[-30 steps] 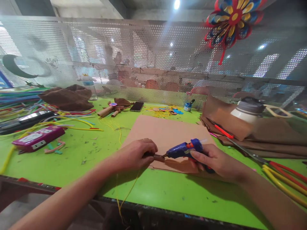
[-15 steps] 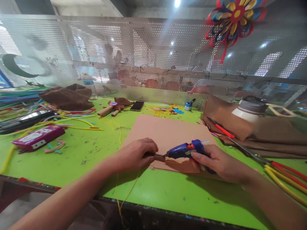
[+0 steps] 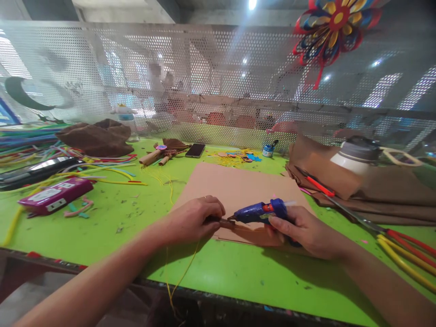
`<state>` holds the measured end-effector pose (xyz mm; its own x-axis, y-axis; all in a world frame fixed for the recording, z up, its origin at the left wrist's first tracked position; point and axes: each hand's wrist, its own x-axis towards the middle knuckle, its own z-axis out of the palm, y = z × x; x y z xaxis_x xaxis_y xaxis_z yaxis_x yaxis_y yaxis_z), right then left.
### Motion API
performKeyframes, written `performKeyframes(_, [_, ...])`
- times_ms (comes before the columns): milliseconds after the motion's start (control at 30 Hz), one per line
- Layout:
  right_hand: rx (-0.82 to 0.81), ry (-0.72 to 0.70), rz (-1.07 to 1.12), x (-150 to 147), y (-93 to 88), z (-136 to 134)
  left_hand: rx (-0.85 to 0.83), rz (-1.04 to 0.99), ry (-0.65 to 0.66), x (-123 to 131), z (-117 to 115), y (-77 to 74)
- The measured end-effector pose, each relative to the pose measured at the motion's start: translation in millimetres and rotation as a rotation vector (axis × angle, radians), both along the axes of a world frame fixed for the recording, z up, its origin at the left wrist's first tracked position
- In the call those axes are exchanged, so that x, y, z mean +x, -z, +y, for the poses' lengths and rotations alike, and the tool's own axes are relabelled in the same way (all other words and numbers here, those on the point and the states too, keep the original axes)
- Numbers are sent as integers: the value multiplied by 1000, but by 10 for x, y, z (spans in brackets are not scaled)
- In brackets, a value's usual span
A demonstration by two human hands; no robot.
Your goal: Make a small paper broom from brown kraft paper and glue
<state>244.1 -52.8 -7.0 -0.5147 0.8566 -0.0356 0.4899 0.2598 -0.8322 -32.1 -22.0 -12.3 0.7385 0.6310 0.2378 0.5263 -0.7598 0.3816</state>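
My right hand [image 3: 306, 229] is closed around the handle of a blue glue gun [image 3: 254, 212], a clear glue stick jutting from its back. The nozzle points left and meets a piece of brown paper [image 3: 252, 234], rolled at its left end. Pinched in the fingers of my left hand [image 3: 199, 218] is that rolled end; the fingertips partly hide it. Underneath lies a large light-brown sheet [image 3: 235, 184]. Thin yellow string [image 3: 185, 272] hangs below my left hand over the table edge.
On the left lie a purple box [image 3: 56, 195], colored strips and a brown cloth [image 3: 95, 137]. A phone [image 3: 195, 150], yellow scraps and a small blue jar [image 3: 268, 151] sit at the back. Large scissors [image 3: 371, 225] and folded brown paper [image 3: 384, 200] occupy the right.
The glue gun has shifted slightly left, its nozzle moving along the brown paper toward my left fingers. My left hand has stayed in place.
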Motion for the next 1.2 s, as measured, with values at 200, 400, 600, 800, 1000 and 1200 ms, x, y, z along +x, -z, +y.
performKeyframes(200, [-5,-3,-24,17,-11,-10,-1,13,-1,2,-9,-8])
performKeyframes(400, [27,10,-26,32,-8,-9,-1,-14,4,1,3,6])
performKeyframes(600, [10,-1,-43,-10,-35,-34,-3,-4,2,0,3,-1])
performKeyframes(800, [23,8,-49,52,-32,-29,-14,9,0,7,-6,-20])
performKeyframes(1000, [22,-11,-56,69,-29,-24,-10,27,-6,5,-9,-14])
performKeyframes(1200, [-6,-5,28,33,-51,-45,3,32,2,0,-8,-5])
